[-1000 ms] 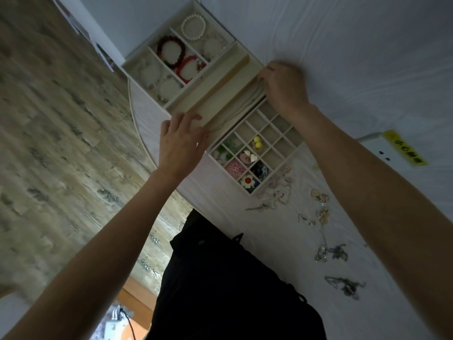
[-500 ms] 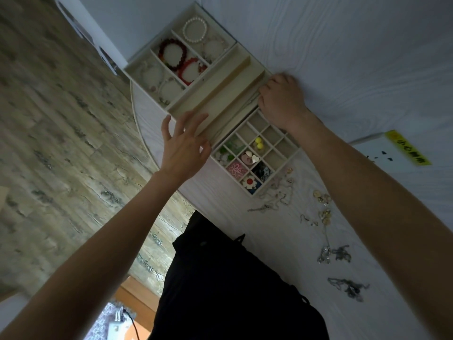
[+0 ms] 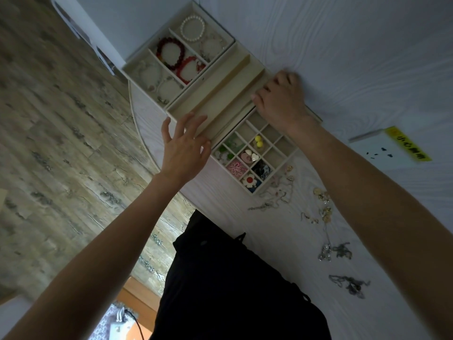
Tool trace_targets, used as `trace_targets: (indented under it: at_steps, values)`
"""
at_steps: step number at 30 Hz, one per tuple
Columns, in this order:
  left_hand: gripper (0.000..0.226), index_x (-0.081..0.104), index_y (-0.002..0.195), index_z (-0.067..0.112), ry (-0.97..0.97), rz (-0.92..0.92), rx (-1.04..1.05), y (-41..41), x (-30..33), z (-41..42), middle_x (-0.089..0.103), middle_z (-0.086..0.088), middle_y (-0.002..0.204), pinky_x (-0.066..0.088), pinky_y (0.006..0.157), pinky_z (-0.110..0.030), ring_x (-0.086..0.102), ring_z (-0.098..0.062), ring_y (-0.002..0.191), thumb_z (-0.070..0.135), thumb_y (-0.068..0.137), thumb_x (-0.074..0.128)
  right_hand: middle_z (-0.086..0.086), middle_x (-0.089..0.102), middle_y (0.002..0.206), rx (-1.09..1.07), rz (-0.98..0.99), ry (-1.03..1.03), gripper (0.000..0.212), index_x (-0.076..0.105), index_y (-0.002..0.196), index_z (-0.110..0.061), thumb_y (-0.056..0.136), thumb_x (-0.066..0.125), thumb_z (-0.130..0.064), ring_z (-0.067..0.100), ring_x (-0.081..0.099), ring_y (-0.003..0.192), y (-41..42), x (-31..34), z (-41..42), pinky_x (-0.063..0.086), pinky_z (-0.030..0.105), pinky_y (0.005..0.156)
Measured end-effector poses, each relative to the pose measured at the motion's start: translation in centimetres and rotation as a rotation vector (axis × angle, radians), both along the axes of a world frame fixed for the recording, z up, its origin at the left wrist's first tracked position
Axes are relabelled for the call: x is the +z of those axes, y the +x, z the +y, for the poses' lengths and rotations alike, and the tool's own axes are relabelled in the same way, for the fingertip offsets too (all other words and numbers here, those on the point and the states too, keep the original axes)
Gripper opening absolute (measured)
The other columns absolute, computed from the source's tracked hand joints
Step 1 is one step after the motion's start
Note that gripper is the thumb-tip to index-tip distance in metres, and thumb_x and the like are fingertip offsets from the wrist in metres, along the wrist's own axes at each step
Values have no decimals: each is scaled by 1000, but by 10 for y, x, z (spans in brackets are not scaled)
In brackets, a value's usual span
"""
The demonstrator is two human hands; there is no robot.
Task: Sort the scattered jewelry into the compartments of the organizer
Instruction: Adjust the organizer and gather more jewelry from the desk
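Now the organizer (image 3: 220,94) stands at the far left edge of the bench (image 3: 367,57). Left hand (image 3: 185,146) hovers with spread fingers at its near side, holding nothing. Right hand (image 3: 282,99) lies curled on its right end; if it grips something I cannot tell. Scattered jewelry (image 3: 323,212) lies on the bench, near the organizer's small compartments.

Cream organizer (image 3: 221,99) on white table (image 3: 282,231), left hand (image 3: 184,148) spread beside it, right hand (image 3: 282,99) on top, loose jewelry (image 3: 323,212) nearby.
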State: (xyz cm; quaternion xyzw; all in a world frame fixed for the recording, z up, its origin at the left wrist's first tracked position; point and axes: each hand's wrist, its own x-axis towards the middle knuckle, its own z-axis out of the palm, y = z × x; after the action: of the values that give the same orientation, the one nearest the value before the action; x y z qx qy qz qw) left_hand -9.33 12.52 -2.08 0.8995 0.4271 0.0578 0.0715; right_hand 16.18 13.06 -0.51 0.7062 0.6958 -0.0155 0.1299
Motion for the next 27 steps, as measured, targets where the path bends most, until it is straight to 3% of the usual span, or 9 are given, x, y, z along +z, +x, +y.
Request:
trace_targets:
  at_steps: [10, 13, 16, 18, 21, 24, 27]
  values:
    - [34, 73, 82, 19, -26, 16, 3, 0, 2, 2, 49, -2, 137, 12, 109, -58, 31, -24, 133, 36, 91, 44, 19, 64, 109, -24, 0, 25, 92, 67, 102, 0, 84, -8, -50, 33, 43, 114, 1, 5, 2, 31, 39, 91]
    - [29, 72, 83, 17, -9, -28, 32, 1, 4, 2, 53, -3, 133, 14, 109, -54, 34, -23, 131, 33, 92, 49, 18, 64, 107, -81, 82, 73, 82, 66, 100, -2, 87, 0, -49, 32, 46, 111, 2, 3, 1, 31, 40, 93]
    - [22, 69, 91, 15, 24, -178, 20, 8, 9, -1, 61, -5, 119, 30, 100, -44, 45, -24, 120, 26, 93, 51, 15, 65, 100, -125, 229, 258, 56, 63, 105, -5, 95, 21, -40, 31, 48, 109, 0, 8, -11, 34, 42, 93]
    - [18, 67, 95, 12, 16, -301, -36, 17, 17, -6, 65, -6, 107, 40, 88, -37, 55, -25, 106, 20, 93, 51, 11, 66, 96, -164, 330, 428, 41, 60, 116, -7, 97, 34, -33, 30, 50, 108, -7, 18, -32, 38, 40, 85]
    - [17, 63, 97, 11, -50, -403, -126, 36, 35, -21, 66, -4, 95, 39, 78, -25, 59, -19, 89, 20, 93, 49, 7, 67, 94, -278, 458, 637, 32, 59, 116, -8, 95, 44, -27, 29, 52, 103, -21, 34, -82, 40, 36, 77]
    - [16, 63, 94, 10, -121, -452, -327, 57, 45, -45, 66, -1, 86, 38, 70, -21, 59, -17, 78, 20, 92, 51, 5, 66, 96, -411, 512, 656, 30, 58, 118, -9, 94, 47, -23, 27, 51, 98, -31, 40, -152, 37, 34, 80]
    - [16, 65, 96, 11, -203, -410, -574, 75, 40, -71, 67, -1, 82, 40, 63, -26, 60, -20, 72, 20, 87, 56, 0, 68, 96, -578, 508, 541, 26, 62, 114, -15, 91, 52, -23, 25, 57, 94, -38, 34, -222, 37, 37, 83]
